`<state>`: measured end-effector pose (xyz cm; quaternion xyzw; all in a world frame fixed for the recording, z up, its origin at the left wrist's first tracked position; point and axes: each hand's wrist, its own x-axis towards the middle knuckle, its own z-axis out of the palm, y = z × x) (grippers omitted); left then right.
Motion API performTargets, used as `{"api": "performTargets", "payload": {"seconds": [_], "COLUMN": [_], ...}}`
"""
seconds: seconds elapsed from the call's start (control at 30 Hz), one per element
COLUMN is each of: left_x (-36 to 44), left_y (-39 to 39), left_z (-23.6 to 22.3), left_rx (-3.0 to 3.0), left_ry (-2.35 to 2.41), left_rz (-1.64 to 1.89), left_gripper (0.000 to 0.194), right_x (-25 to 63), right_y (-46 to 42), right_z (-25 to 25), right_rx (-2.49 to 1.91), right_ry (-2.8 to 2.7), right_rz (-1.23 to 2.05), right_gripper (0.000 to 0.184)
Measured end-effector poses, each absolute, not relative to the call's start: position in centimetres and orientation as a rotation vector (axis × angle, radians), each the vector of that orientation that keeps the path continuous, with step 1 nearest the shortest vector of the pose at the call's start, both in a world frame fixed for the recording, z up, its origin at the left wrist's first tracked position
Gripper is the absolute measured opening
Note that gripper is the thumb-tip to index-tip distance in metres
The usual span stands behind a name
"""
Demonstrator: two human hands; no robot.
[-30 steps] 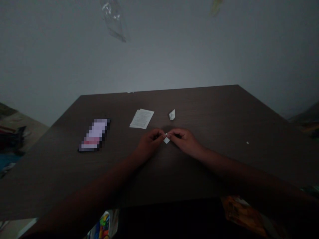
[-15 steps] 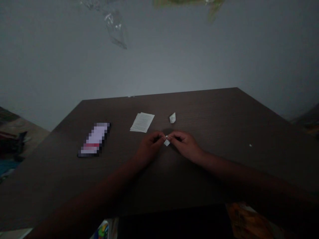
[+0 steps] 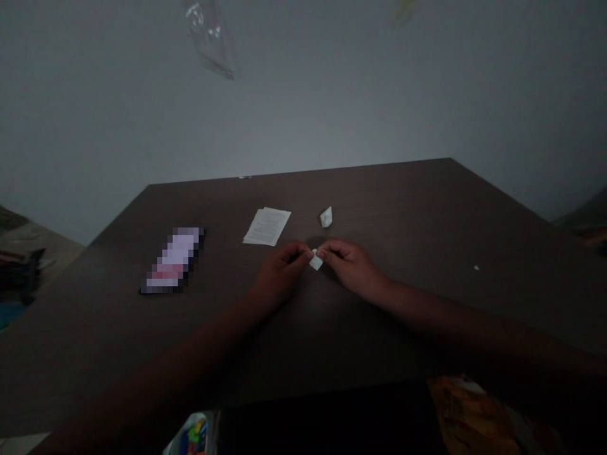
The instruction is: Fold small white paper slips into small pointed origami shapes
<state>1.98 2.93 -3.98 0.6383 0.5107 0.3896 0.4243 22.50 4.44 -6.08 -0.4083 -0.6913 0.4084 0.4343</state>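
Between my two hands is a small folded piece of paper [image 3: 317, 261], white with faint print, its pointed lower end showing. My left hand [image 3: 284, 264] pinches its left side between thumb and fingers. On the right side, my right hand [image 3: 348, 260] pinches it the same way. The fingers cover the paper's upper part. Just beyond my hands lies another folded paper piece [image 3: 326, 217], standing slightly off the table. To its left is a small stack of printed paper sheets [image 3: 267, 227].
A phone [image 3: 174, 260] with a lit, blurred screen lies on the left of the dark wooden table [image 3: 403, 208]. A tiny white scrap [image 3: 477, 268] is at the right. Behind stands a wall with a clear plastic bag [image 3: 211, 38] on it.
The camera view has tipped down slightly, so the table things sit a little higher in the picture. Both hands keep pinching the folded paper, with only slight finger movement.
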Motion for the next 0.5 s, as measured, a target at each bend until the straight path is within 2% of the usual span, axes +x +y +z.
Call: {"api": "performTargets", "payload": {"seconds": [0.37,0.5], "left_x": [1.9,1.5], "left_y": [3.23,3.25], "left_z": [-4.27,-4.29], "left_rx": [1.588,1.622], "left_ry": [1.261,1.26], "left_rz": [0.97,0.995], "left_gripper": [0.03,0.025], "right_x": [22.24,22.15], "right_y": [4.99,5.11], "right_z": [-6.25,-6.21], "right_rx": [-1.05,-1.038], "right_ry": [-1.728,-1.695], "right_rz": [1.128,1.263], "right_gripper": [0.022,0.008]}}
